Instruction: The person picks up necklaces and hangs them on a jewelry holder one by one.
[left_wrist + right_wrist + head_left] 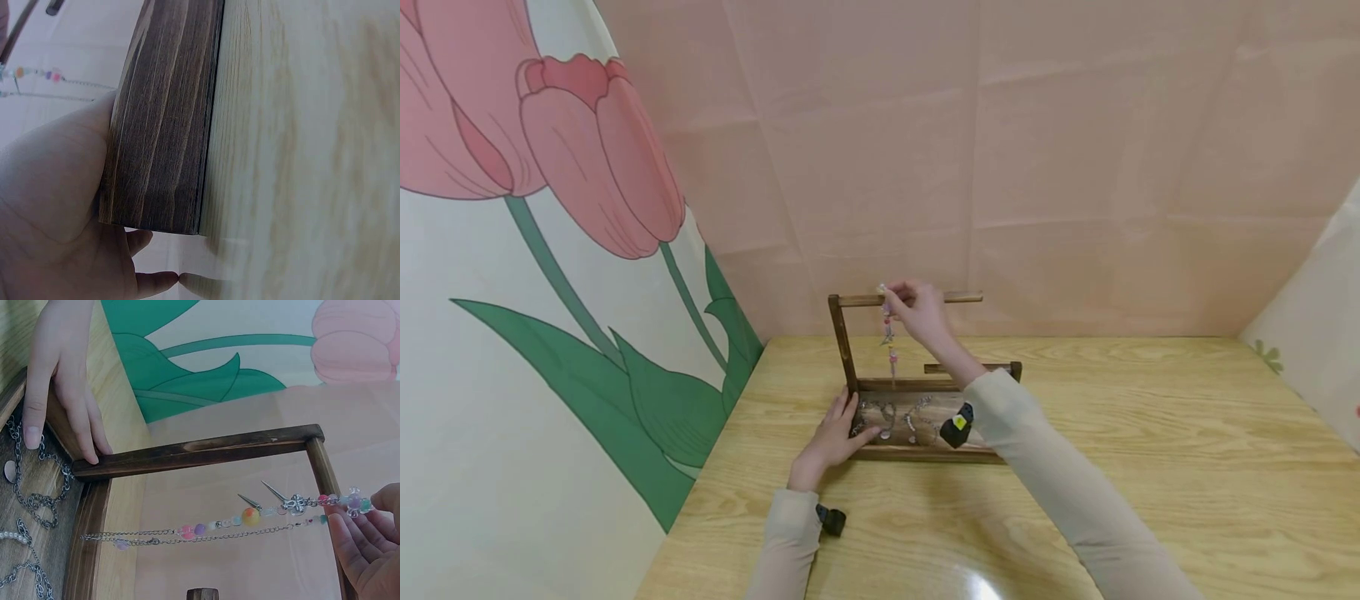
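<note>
My right hand [919, 315] is at the upper bar of a dark wooden jewelry stand [844, 342], pinching a beaded necklace [250, 517] between thumb and fingers. The necklace drapes at this bar and hangs down in two strands, with pastel beads, silver spikes, a metal flower and thin chain. Down at the stand's left end, my left hand [832, 435] holds the tray's end wall, thumb on the inner side and fingers outside by the upright post. In the left wrist view, its palm lies against the tray's dark wooden side [159, 125].
Several silver chains [47, 506] lie in the stand's tray, one with small pearls [15, 536]. A shorter, lower bar [936, 368] extends from the right post. The stand is on a wood-grain table [1150, 467], with a pink cloth backdrop [1075, 167] behind and a tulip-print panel [602, 158] at left.
</note>
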Action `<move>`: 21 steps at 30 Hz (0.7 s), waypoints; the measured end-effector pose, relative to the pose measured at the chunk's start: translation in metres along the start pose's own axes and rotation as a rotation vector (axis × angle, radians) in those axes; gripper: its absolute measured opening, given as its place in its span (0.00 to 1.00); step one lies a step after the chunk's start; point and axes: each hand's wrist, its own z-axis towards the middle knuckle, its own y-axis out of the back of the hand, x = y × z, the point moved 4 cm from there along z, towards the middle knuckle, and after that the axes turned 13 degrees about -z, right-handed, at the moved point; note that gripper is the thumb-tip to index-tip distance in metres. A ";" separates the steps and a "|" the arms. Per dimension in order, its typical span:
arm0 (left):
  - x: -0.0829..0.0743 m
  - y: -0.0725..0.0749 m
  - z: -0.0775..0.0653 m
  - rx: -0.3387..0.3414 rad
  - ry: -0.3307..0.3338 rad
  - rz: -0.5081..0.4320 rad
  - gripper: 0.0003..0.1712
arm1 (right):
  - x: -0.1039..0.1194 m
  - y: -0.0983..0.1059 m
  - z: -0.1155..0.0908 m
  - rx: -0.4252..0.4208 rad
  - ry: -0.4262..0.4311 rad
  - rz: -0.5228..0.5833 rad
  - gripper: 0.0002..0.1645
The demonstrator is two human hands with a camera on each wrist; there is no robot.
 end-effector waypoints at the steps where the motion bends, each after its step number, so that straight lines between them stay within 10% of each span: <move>1: 0.000 0.000 0.000 -0.001 -0.002 0.001 0.50 | 0.001 -0.001 0.000 0.002 -0.001 0.000 0.13; 21: 0.003 0.000 0.002 -0.009 -0.013 -0.004 0.49 | -0.001 -0.009 -0.004 0.025 0.010 -0.052 0.13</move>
